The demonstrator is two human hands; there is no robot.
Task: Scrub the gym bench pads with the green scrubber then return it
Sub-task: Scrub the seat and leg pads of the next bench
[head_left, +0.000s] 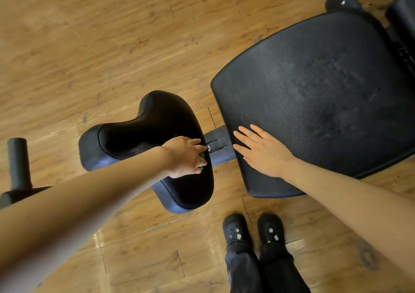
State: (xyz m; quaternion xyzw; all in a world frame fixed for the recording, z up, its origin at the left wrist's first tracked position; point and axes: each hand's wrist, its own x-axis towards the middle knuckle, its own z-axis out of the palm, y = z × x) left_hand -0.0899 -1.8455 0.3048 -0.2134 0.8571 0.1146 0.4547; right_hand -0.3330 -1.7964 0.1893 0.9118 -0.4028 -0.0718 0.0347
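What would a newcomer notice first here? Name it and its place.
The big black textured backrest pad fills the right, the right hand flat on its near edge. Left of it, the left hand presses a green scrubber onto the smaller curved black seat pad, above the wooden plank floor.

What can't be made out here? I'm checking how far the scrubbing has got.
Head view only:
- green scrubber: mostly hidden under the left hand; shape unclear.
- large back pad: cut off at the right edge; the right hand covers part.
- small seat pad: partly hidden by the left forearm.
- Whether either pad is clean: not discernible.
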